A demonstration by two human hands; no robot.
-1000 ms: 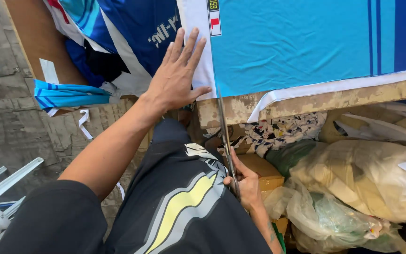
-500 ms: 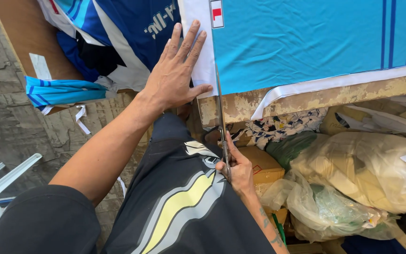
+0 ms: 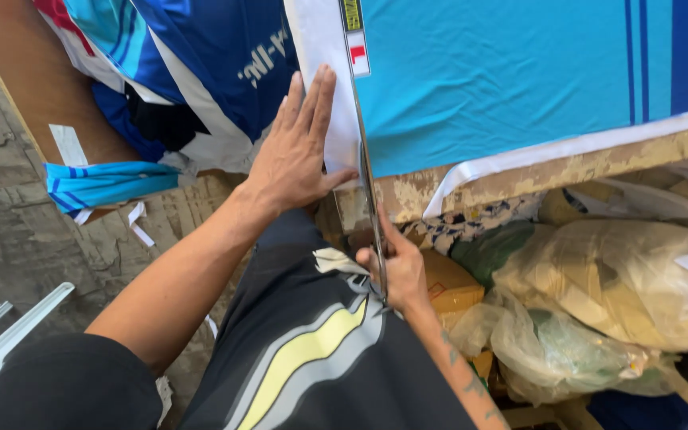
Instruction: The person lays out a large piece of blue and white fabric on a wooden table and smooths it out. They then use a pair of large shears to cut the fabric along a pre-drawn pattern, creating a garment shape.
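Note:
My left hand [image 3: 296, 159] lies flat, fingers spread, on the white border [image 3: 316, 40] of a light blue fabric [image 3: 503, 87] spread over a worn wooden table [image 3: 599, 163]. A long thin metal strip [image 3: 364, 151], like a ruler, runs along the line where white meets blue and sticks out past the table's edge. My right hand [image 3: 396, 271] grips its lower end just below the table edge, above my dark shorts with a yellow stripe [image 3: 304, 358]. A small red and white label [image 3: 357, 54] sits beside the strip near the top.
Dark blue and white garments [image 3: 216, 56] are piled at the left of the table, with a folded blue striped cloth [image 3: 105, 185] at its corner. Under the table lie stuffed plastic bags [image 3: 615, 279] and a cardboard box [image 3: 447, 283]. A white plastic chair [image 3: 1, 334] stands at lower left.
My right hand has slid up the metal strip toward the table edge. My left hand stays flat on the white border, its fingers a little closer to the strip.

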